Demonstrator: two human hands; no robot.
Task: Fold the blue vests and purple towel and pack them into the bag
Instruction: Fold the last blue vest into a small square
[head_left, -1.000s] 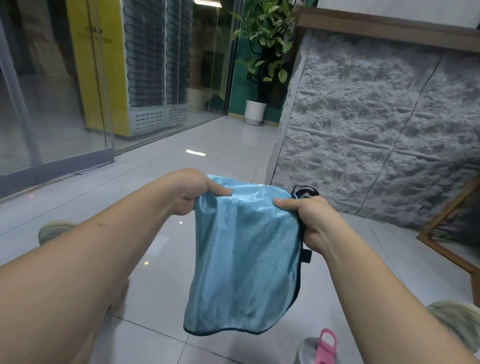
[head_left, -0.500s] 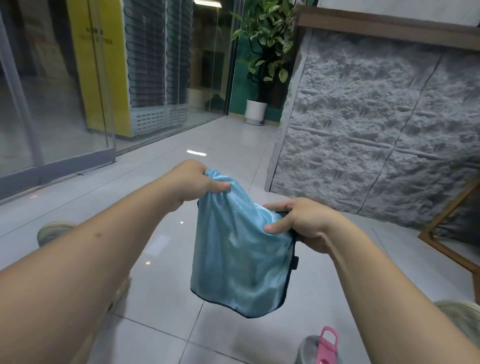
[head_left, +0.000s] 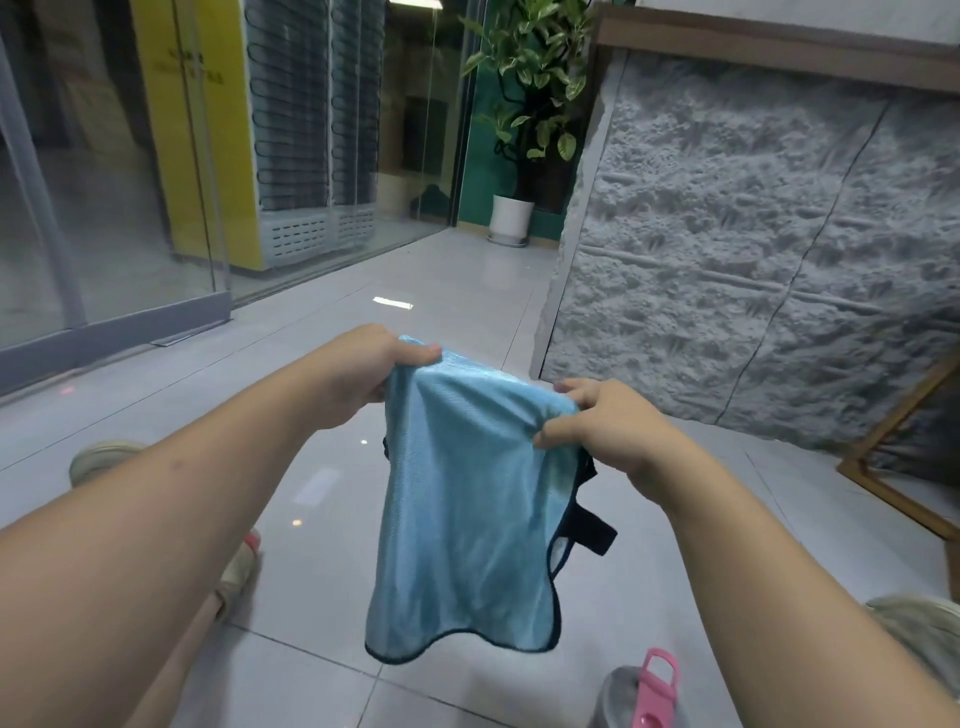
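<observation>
Pinching blue vest (head_left: 467, 488) top edge: left hand (head_left: 363, 371), right hand (head_left: 605, 423), both grips closed on it; vest hanging above floor (head_left: 441, 291).

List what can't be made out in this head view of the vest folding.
- Bag and purple towel: not in the head view at all.
- Pink-handled object: cut off by the bottom edge, so what it is stays unclear.
- Back layer of the blue vest: hidden by its front; the fold count is unclear.
- Fingers of the left hand and right hand: partly hidden behind the cloth.
</observation>
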